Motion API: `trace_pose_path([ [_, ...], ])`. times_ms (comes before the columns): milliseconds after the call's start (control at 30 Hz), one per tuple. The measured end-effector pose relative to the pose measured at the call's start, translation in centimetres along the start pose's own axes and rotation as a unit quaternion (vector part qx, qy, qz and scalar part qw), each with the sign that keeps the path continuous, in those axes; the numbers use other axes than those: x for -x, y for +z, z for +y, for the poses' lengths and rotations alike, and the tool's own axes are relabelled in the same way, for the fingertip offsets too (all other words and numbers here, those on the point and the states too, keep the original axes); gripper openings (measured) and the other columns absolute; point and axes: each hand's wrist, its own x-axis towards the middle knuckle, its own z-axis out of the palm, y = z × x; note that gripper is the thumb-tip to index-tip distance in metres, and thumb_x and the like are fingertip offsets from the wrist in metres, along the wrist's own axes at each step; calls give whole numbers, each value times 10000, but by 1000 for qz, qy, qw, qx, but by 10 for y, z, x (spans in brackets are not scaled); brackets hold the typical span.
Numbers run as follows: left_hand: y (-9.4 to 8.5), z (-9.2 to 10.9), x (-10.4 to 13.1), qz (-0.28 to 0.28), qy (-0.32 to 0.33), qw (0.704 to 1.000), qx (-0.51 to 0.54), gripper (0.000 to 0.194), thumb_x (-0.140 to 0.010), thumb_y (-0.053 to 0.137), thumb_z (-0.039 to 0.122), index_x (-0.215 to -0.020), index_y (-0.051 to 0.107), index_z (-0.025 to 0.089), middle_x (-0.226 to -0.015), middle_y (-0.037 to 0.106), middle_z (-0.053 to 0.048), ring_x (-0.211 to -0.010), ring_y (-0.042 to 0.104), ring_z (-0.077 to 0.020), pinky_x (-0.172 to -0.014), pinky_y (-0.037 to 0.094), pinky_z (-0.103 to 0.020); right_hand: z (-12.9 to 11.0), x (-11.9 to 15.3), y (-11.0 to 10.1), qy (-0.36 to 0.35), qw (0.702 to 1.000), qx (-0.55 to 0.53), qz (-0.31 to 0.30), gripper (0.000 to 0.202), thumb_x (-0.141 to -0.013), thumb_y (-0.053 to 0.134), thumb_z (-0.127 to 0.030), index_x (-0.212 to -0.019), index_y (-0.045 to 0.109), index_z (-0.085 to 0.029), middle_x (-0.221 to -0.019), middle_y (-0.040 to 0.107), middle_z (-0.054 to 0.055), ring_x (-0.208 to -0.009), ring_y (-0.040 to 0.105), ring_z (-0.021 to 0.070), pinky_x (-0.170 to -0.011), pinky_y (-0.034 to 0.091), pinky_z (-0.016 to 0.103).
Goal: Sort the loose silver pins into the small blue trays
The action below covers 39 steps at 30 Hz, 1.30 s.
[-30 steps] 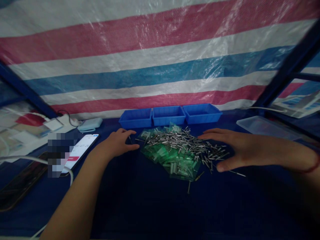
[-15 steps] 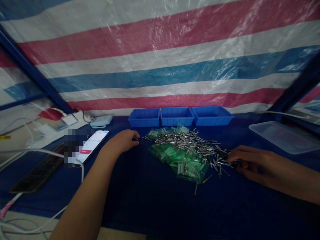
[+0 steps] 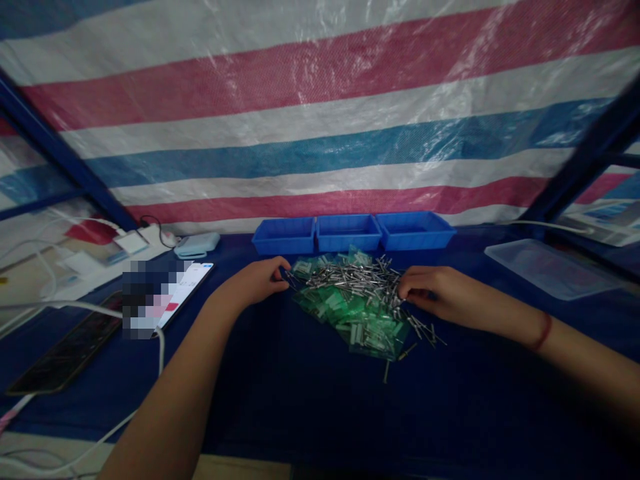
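Observation:
A heap of thin silver metal screws (image 3: 350, 277) lies on the blue table, partly over several green plastic bags (image 3: 363, 320) holding pale plug-like pieces. At the heap's left edge is my left hand (image 3: 263, 280), its fingers curled and a few thin screws showing at the thumb and fingertips. My right hand (image 3: 433, 290) reaches in from the right with bent fingers, their tips against the heap's right side. What lies under those fingers is partly hidden. Several loose screws (image 3: 425, 330) are spread just below my right hand, and a single screw (image 3: 386, 371) lies nearer to me.
Three blue bins (image 3: 349, 233) stand in a row behind the heap. A clear plastic lid (image 3: 545, 270) lies at the right. To the left are a lit phone (image 3: 193, 287), a dark phone (image 3: 65, 353), a pale blue case (image 3: 197, 245) and white cables (image 3: 161, 353).
My right hand has moved left and slightly up, pushing the screws on the heap's right side inward. My left hand has shifted slightly right, up to the heap's left edge.

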Motion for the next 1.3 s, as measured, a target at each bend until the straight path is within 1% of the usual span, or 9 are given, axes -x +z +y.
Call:
trace_pose_path([
  [200, 3, 0, -5, 5, 33, 999, -7, 239, -798, 506, 278, -987, 610, 175, -857, 619, -45, -797, 594, -192, -706, 442, -267, -3, -15, -4, -12, 1000, 7, -16, 191, -796, 417, -115, -749, 587, -188, -751, 593, 28, -686, 568, 140, -642, 446, 280],
  [333, 7, -1, -7, 12, 50, 999, -4, 286, -819, 487, 289, -1043, 607, 159, -943, 597, -76, -847, 590, -200, -768, 450, -285, -13, -10, -2, 9, 999, 20, 33, 191, -804, 419, -118, -825, 597, -183, -839, 590, 52, -733, 570, 149, -680, 447, 290],
  [467, 10, 0, -7, 17, 60, 998, -3, 310, -838, 427, 210, -1093, 593, 147, -1044, 565, -95, -918, 581, -191, -866, 429, -293, -39, -4, 2, -26, 997, 16, 77, 169, -839, 486, -286, -901, 604, -182, -866, 592, 64, -809, 565, 178, -739, 444, 313],
  [600, 11, 2, -7, 23, 62, 998, -23, 331, -857, 379, 184, -1107, 590, 134, -1035, 568, -103, -948, 573, -201, -900, 420, -324, -61, -2, 11, -57, 997, 34, 43, 448, -717, 627, -490, -1027, 600, -170, -922, 603, 81, -849, 561, 216, -772, 455, 364],
  [733, 12, 7, -5, 29, 63, 997, -29, 336, -881, 365, 222, -1121, 584, 132, -1050, 577, -108, -1004, 556, -216, -935, 404, -351, -66, -2, 18, -46, 997, 40, 38, 390, -734, 625, -357, -1068, 598, -157, -974, 593, 89, -871, 574, 212, -784, 475, 355],
  [867, 15, 16, -3, 82, 71, 993, -51, 334, -885, 365, 212, -1117, 583, 113, -1086, 574, -130, -1059, 530, -242, -964, 383, -391, -66, 0, 17, -50, 996, 28, 67, 221, -808, 507, -234, -980, 627, -164, -909, 615, 72, -810, 595, 173, -731, 491, 301],
  [1000, 14, 38, 0, 162, 132, 978, -11, 309, -894, 376, 219, -1110, 573, 116, -1100, 577, -118, -1050, 531, -224, -958, 384, -381, -64, 1, 17, -47, 992, 52, 103, 252, -898, 389, -216, -930, 631, -154, -836, 635, 68, -749, 607, 154, -693, 485, 281],
  [1100, 15, 65, 7, 215, 177, 957, 76, 270, -902, 414, 272, -1083, 574, 151, -1069, 603, -79, -1013, 543, -200, -924, 398, -357, -61, 1, 18, -26, 986, 53, 154, 284, -928, 355, -228, -891, 622, -139, -801, 641, 70, -732, 612, 159, -692, 477, 288],
  [1300, 34, 124, 30, 189, 152, 931, 273, 302, -839, 549, 323, -1102, 557, 175, -903, 630, -25, -724, 549, -140, -685, 439, -263, -61, 4, 17, 34, 969, -72, 232, 196, -920, 408, -218, -897, 596, -166, -795, 658, 27, -712, 628, 119, -671, 472, 231],
])
